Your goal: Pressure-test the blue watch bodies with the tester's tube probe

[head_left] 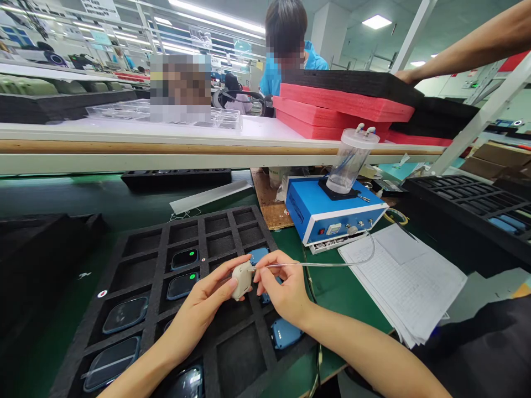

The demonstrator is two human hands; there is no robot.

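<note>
A small beige watch case point(241, 281) is pinched between the thumb and fingers of my left hand point(209, 293), above the black foam tray point(155, 276). My right hand point(286, 284) closes round the end of a thin clear tube point(327, 265), whose tip meets the case's upper right side. Whether the tip is inserted or only touching, I cannot tell. From there the tube runs right to the front of a blue machine point(336, 210). Dark-screened watches point(125, 315) and blue watch cases point(286, 333) lie in tray pockets, some partly hidden by my hands.
A clear cylinder point(350, 160) stands on the blue machine. Printed sheets point(406, 271) lie to its right, near another black tray point(477, 199). Overhead, a shelf point(207, 146) carries red foam trays point(332, 108). A co-worker's arm point(468, 47) reaches over black foam; another person stands behind.
</note>
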